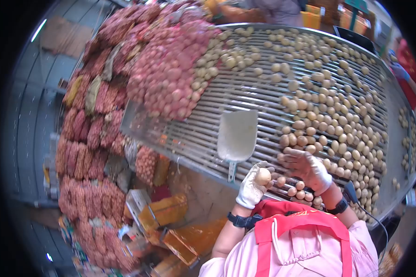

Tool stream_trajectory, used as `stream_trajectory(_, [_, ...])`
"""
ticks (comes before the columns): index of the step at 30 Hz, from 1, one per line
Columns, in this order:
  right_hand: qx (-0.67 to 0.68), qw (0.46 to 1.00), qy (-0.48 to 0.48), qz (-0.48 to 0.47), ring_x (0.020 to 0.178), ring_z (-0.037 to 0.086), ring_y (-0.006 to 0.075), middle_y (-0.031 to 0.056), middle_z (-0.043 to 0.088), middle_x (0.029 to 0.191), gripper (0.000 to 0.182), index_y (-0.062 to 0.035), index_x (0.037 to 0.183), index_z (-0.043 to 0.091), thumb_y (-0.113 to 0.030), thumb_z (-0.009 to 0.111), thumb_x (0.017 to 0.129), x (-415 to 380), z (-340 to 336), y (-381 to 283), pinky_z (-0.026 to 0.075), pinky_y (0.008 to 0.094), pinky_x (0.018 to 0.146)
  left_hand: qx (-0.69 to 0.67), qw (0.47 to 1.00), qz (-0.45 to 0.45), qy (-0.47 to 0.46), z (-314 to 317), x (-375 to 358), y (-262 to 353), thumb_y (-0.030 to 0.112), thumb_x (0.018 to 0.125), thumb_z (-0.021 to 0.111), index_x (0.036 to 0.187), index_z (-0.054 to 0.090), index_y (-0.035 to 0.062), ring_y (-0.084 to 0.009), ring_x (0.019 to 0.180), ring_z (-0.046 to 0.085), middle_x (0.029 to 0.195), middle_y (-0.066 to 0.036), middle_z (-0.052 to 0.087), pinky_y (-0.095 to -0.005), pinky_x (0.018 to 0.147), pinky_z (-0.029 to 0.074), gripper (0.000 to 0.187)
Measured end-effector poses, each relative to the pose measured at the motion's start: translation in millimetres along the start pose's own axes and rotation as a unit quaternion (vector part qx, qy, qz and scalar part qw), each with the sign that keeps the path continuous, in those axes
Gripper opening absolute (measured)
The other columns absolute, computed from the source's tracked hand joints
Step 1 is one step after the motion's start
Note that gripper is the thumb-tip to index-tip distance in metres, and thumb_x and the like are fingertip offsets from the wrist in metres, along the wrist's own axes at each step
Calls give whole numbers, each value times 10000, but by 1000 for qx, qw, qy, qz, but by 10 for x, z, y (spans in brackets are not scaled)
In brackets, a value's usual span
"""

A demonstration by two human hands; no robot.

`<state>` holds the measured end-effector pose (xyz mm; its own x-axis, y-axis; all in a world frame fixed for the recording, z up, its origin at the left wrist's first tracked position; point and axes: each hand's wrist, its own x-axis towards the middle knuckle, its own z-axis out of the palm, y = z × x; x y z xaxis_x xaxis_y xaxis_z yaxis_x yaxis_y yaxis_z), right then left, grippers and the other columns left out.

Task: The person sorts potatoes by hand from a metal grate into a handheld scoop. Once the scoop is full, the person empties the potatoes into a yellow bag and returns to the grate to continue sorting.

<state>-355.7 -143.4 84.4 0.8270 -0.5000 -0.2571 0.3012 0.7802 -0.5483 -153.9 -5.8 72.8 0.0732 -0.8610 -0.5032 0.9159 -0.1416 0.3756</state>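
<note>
The left hand (pixel 251 188) curls round a potato (pixel 263 176), likely firm, light, best held by its middle; toward three o'clock, the right hand (pixel 310 169) extends its fingers.

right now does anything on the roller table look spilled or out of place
The white scoop seems out of place, a loose tool on the rollers. Potatoes spill from the pink mesh sack at the far left, though that may be deliberate.
</note>
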Motion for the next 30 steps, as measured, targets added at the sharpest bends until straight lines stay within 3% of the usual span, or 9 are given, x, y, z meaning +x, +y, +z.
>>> stream_trajectory(3, [-68, 996, 53, 12, 1091, 571, 233, 142, 571, 1292, 640, -2, 1396, 439, -494, 427, 986, -71, 138, -103, 473, 405, 948, -17, 996, 82, 33, -373, -354, 193, 308, 1005, 479, 1262, 528, 72, -302, 944, 668, 1086, -167, 649, -328, 681, 590, 352])
stream_trajectory(8, [-67, 997, 37, 27, 955, 628, 184, 145, 635, 1183, 518, 3, 1347, 461, -396, 433, 1019, -43, -55, 39, 515, 323, 875, -177, 934, 256, 172, -1587, -1419, 514, 253, 960, 550, 1155, 574, 65, -355, 903, 655, 1039, -178, 649, -411, 675, 590, 272])
stream_trajectory(11, [-75, 993, 83, 45, 936, 624, 164, 124, 642, 1153, 502, 1, 1340, 462, -384, 432, 1021, 11, 27, 109, 517, 309, 867, -234, 829, 356, 363, -2297, -2381, 611, 226, 918, 612, 1090, 595, 69, -346, 882, 650, 965, -161, 639, -442, 690, 597, 234])
stream_trajectory(15, [-75, 995, 25, 67, 964, 647, 162, 108, 648, 1182, 468, 6, 1356, 474, -330, 401, 1038, 61, -47, 181, 524, 278, 838, -230, 663, 470, 535, -3060, -3675, 674, 377, 921, 599, 1136, 577, 102, -299, 938, 623, 978, -109, 618, -524, 849, 538, 349])
stream_trajectory(19, [-70, 995, -25, 63, 987, 637, 186, 114, 641, 1183, 438, -17, 1326, 508, -325, 430, 1025, 42, -16, 238, 516, 317, 853, -156, 587, 469, 641, -3260, -4148, 849, 480, 914, 589, 1355, 440, 176, -314, 1162, 493, 1302, -125, 475, -549, 1002, 432, 556])
stream_trajectory(22, [-63, 996, 24, 59, 1028, 623, 268, 192, 559, 1292, 471, 4, 1309, 476, -355, 475, 1003, -56, 188, 270, 517, 403, 906, -80, 664, 376, 641, -3169, -3661, 971, 458, 926, 573, 1297, 473, 94, -337, 1129, 514, 1263, -195, 509, -525, 976, 456, 529])
stream_trajectory(25, [-22, 980, 92, 174, 923, 627, 250, 140, 612, 1127, 443, -18, 1267, 512, -346, 543, 971, -92, -89, 270, 544, 389, 801, 59, 822, 297, 482, -3258, -2837, 1148, 403, 930, 580, 1292, 488, 23, -310, 1024, 622, 1227, -228, 584, -434, 838, 544, 534])
stream_trajectory(27, [-36, 989, 94, 107, 883, 628, 232, 133, 627, 1067, 427, -1, 1270, 514, -303, 543, 971, -219, -5, 252, 545, 358, 769, 117, 893, 265, 345, -2657, -2137, 1154, 300, 956, 559, 1187, 569, 22, -252, 863, 661, 998, -138, 673, -371, 695, 564, 362])
stream_trajectory(30, [-229, 960, 142, 80, 876, 645, 219, 143, 646, 1073, 412, 13, 1275, 525, -249, 537, 957, -352, -147, 150, 533, 331, 767, 339, 839, 243, 349, -1657, -1088, 983, 156, 955, 573, 1119, 622, 14, -183, 855, 638, 958, -106, 665, -329, 714, 545, 223])
